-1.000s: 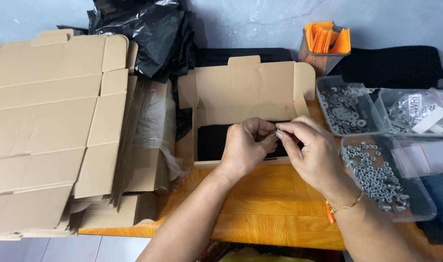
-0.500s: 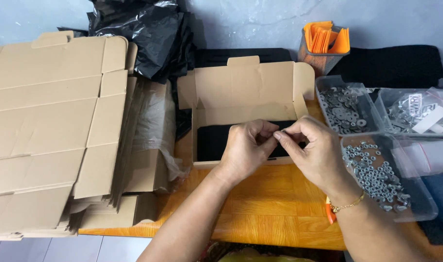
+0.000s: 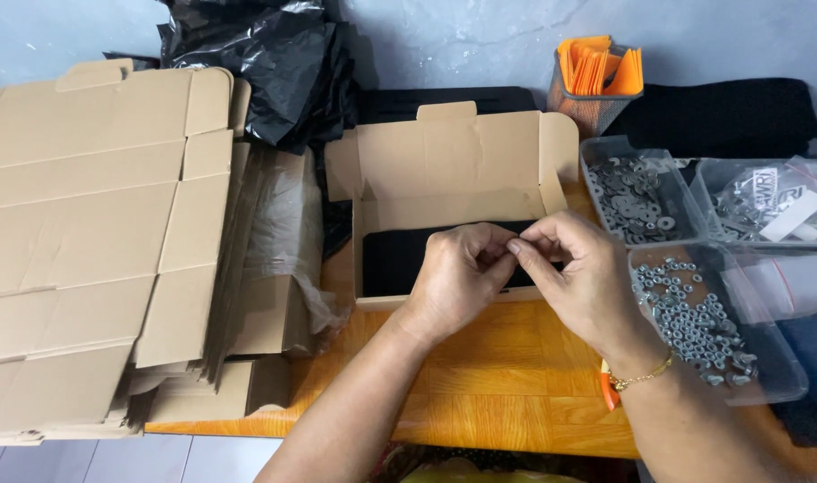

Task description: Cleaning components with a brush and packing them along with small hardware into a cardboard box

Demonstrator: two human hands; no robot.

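Note:
My left hand (image 3: 458, 277) and my right hand (image 3: 580, 277) meet fingertip to fingertip over the front edge of an open cardboard box (image 3: 458, 174). Their fingers pinch something very small between them; it is hidden by the fingers, so I cannot tell what it is. A black flat item (image 3: 395, 259) lies inside the box under my hands. A clear tray of small metal nuts (image 3: 704, 322) sits just right of my right hand. Behind it stands a clear tray of washers (image 3: 637, 197).
A tall stack of flattened cardboard boxes (image 3: 95, 241) fills the left. Black plastic bags (image 3: 265, 67) lie at the back, a mesh cup of orange pieces (image 3: 596, 76) at back right, a clear bag of hardware (image 3: 771, 201) at far right. All rests on an orange wooden table (image 3: 498, 385).
Both hands stay together at the box's front edge. The fingers have shifted slightly around the small hidden thing; nothing else has moved.

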